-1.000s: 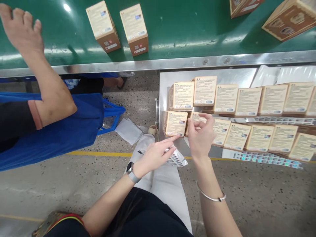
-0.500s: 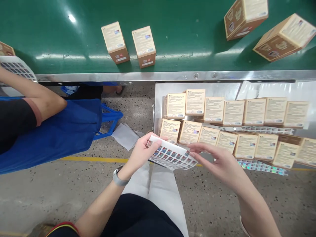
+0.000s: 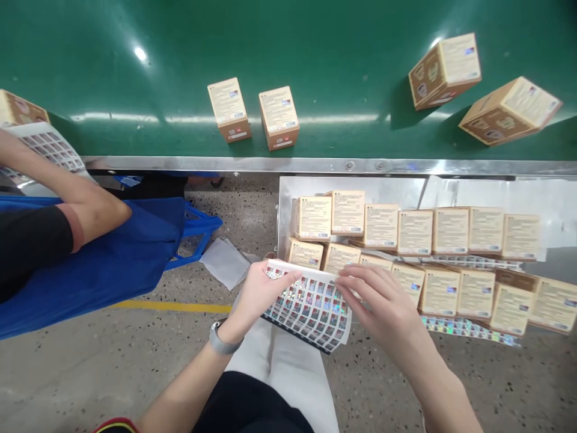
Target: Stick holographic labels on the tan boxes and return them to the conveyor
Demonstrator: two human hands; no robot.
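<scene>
A curved sheet of small shiny stickers point(image 3: 311, 307) hangs over my lap, its rows of dark and reddish squares catching the light. My left hand point(image 3: 268, 288) grips its upper left corner, thumb on top. At the upper right edge, the fingertips of my right hand point(image 3: 376, 291) pinch close together on the sheet; whether a single sticker is between them is too small to tell. Just beyond both hands stand two rows of tan cartons with cream tops, the front row point(image 3: 342, 257) partly covered by my hands and the back row point(image 3: 347, 211) behind it.
Beyond a metal rail point(image 3: 252, 165) runs a green surface point(image 3: 342, 54) bearing a pair of cartons point(image 3: 228, 105) and two more at right point(image 3: 455, 66). More sticker sheets point(image 3: 469, 329) lie under the cartons. A co-worker's arm point(image 3: 76, 192) and a blue chair point(image 3: 135, 252) are at left.
The sticker sheet now faces the camera more, showing more rows. My right hand has shifted left and closed in on its upper edge. The view has tilted, so the surroundings sit lower.
</scene>
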